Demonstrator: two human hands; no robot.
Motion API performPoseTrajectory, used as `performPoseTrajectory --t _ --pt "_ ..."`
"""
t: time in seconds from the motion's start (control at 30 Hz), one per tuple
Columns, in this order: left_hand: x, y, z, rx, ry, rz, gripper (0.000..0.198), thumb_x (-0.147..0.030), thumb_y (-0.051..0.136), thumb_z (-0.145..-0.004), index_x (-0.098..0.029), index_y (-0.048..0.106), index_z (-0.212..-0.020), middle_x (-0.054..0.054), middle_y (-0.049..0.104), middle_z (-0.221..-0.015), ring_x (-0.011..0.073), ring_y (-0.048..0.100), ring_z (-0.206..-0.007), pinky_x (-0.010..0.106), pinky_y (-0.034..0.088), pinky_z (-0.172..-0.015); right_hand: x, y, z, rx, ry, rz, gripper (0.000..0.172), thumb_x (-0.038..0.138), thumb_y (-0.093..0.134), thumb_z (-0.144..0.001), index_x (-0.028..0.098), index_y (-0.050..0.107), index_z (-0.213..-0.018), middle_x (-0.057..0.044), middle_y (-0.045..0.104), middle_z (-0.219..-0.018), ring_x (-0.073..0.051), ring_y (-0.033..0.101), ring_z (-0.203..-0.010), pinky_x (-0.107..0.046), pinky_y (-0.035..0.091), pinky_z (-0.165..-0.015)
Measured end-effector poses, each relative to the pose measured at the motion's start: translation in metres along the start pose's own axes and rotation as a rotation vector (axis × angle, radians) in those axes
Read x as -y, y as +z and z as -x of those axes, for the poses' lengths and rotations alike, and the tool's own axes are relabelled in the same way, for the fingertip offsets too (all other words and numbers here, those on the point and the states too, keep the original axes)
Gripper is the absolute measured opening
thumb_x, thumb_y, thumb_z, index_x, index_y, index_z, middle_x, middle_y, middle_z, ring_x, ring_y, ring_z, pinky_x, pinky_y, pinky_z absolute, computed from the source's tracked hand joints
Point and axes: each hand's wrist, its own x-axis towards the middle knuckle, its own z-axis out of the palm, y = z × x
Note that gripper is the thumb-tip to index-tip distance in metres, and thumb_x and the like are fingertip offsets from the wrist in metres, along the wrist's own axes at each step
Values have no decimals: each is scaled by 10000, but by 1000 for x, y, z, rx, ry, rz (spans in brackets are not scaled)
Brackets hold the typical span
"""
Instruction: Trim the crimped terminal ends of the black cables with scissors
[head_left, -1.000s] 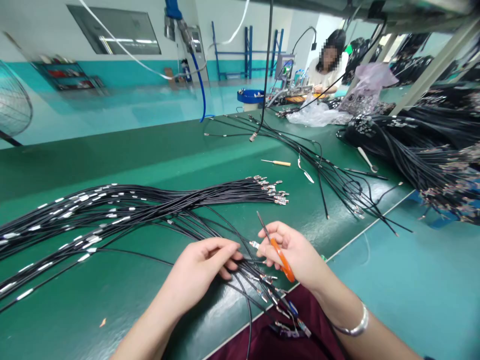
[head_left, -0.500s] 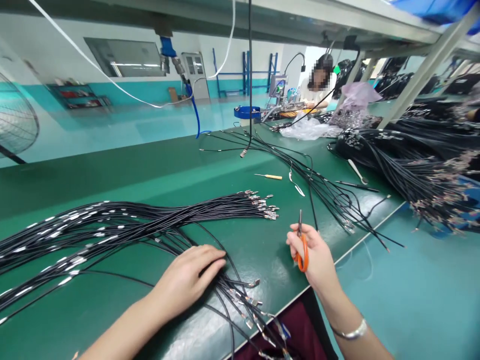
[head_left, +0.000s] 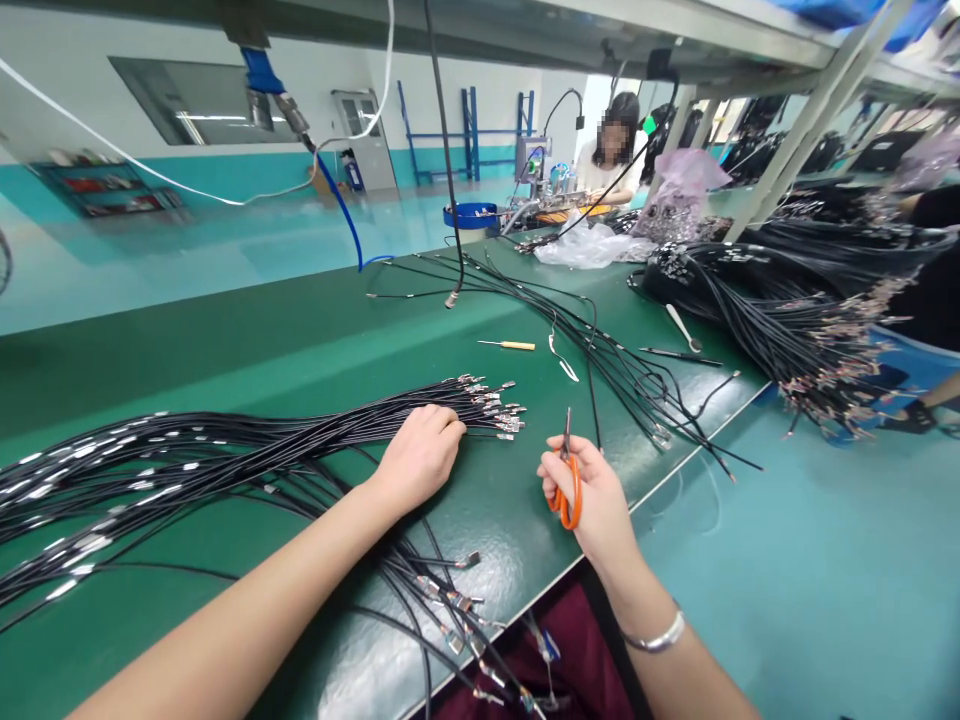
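My left hand (head_left: 422, 455) is at the end of a long bundle of black cables (head_left: 300, 430), its fingers curled down on a cable just behind the metal terminals (head_left: 510, 412). The undersides of the fingers are hidden. In my right hand (head_left: 596, 495) is a pair of scissors (head_left: 568, 490) with orange handles, blades pointing up and away from me, apart from the cables. Closer to me, a second group of black cables (head_left: 420, 570) passes under my left forearm, its connector ends hanging over the table edge.
Further back on the green table (head_left: 247, 340) lie a yellow-handled pick (head_left: 517, 346), a white strip (head_left: 568, 370) and more loose black cables (head_left: 622, 350). A large cable heap (head_left: 780, 310) is at the right. A black cord (head_left: 442, 150) hangs from above. Another person (head_left: 611, 160) sits beyond.
My left hand has moved from the nearer cables up and away to the terminal end of the long bundle, and its fingers have curled in. My right hand still holds the scissors. The view has turned slightly right.
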Motion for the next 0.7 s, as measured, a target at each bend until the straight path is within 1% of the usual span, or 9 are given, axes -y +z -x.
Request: performPoseTrajectory --t 0.1,0.2,0.3,0.4,0.53,0.6,0.7 --pt "-11 -8 18 -17 -11 60 237 -159 420 -913 -170 637 -1008 90 659 -893 210 557 -834 360 421 -774 0 0 -1 -2 0 -3 299 320 733 -737 210 559 -954 3 676 -783 -125 635 -684 -251 507 -631" --pt "-25 -12 36 -73 -59 120 236 -190 460 -915 -196 641 -1067 78 662 -903 191 556 -818 344 424 -760 3 1 2 20 16 23 333 302 759 -704 199 569 -958 -14 685 -848 -147 656 -762 -267 522 -669" --pt "-36 -16 47 -147 -105 178 229 -184 499 -900 -223 667 -1050 68 662 -881 189 555 -807 346 426 -751 9 5 10 87 87 68 344 298 771 -689 186 574 -949 -11 675 -825 -143 657 -730 -262 524 -640" --pt "-41 -24 52 -194 -129 206 254 -160 519 -880 -261 675 -1053 64 669 -899 199 565 -838 361 430 -773 15 12 22 149 162 95 335 287 778 -676 181 576 -922 1 658 -770 -135 650 -688 -253 518 -618" --pt "-43 -35 56 -213 -109 194 272 -141 531 -863 -276 672 -1053 59 682 -912 211 575 -878 398 437 -832 20 22 35 140 139 51 318 278 773 -680 195 583 -921 15 640 -759 -130 640 -682 -253 517 -623" --pt "-45 -37 59 -216 -97 179 268 -134 527 -863 -271 671 -1042 55 682 -896 208 579 -873 420 435 -872 21 25 39 150 117 40 317 260 769 -686 200 583 -936 11 644 -775 -132 636 -699 -263 524 -646" --pt "-49 -39 60 -257 -104 179 259 -120 529 -857 -264 671 -1018 51 671 -873 206 580 -864 434 436 -891 23 27 43 174 113 54 306 231 765 -692 200 582 -937 14 643 -765 -130 634 -698 -271 530 -668"
